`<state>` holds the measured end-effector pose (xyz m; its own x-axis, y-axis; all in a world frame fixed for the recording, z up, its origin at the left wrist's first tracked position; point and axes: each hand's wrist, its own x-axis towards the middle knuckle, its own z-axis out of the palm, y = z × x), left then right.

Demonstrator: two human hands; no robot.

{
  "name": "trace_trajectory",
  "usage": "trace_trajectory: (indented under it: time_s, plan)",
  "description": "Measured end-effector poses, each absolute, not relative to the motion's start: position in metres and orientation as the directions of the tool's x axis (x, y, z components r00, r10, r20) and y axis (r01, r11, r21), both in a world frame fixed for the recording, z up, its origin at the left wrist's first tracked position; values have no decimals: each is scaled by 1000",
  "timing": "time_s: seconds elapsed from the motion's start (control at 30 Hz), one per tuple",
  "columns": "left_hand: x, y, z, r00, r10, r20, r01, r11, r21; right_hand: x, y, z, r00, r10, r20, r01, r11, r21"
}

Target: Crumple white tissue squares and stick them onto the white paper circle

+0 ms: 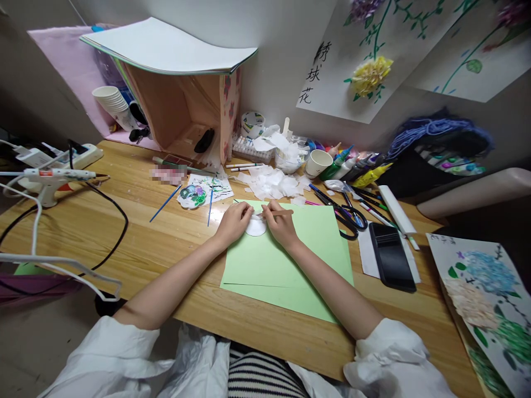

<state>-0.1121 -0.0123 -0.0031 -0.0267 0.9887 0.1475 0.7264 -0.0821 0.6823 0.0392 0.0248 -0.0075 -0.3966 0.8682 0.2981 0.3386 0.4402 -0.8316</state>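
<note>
My left hand [235, 220] is closed, its fingertips pinching at the upper left edge of a small white round piece [256, 228] that looks like paper. On the other side of that piece, my right hand [280, 225] grips a slim brown stick [285, 213], pointing left toward the left fingertips. What lies between the fingertips is too small to make out. Both hands rest over light green paper sheets [286, 271], stacked slightly askew on the wooden table [182, 265].
White paper scraps [269, 182] lie behind the hands, beside a paper cup [318, 163] and paint bottles [342, 160]. Black scissors [344, 213] and a phone [390, 257] are at right. Paintbrushes [165, 203], a paint palette [192, 196] and a glue gun [53, 179] with cables occupy the left.
</note>
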Motion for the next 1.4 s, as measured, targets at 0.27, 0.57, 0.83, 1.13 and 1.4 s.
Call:
trace_trajectory:
  time_s: [0.27,0.57,0.83,1.13,1.4]
  plan:
    - [-115,-14,-2,-26,985,173,751,-95,654,43,23,-10,-319,875,363,255,448,-857]
    - [-114,-14,-3,-6,983,184,735,-120,667,41,24,-8,-370,869,328,317,450,-835]
    - [-113,-13,-2,7,984,179,726,-129,676,38,24,-7,-389,866,314,333,449,-829]
    - [-113,-14,-4,18,984,180,736,-135,663,42,23,-11,-355,860,366,305,476,-825]
    - [-113,-13,-3,14,982,186,733,-137,666,39,25,-10,-379,865,329,322,457,-829]
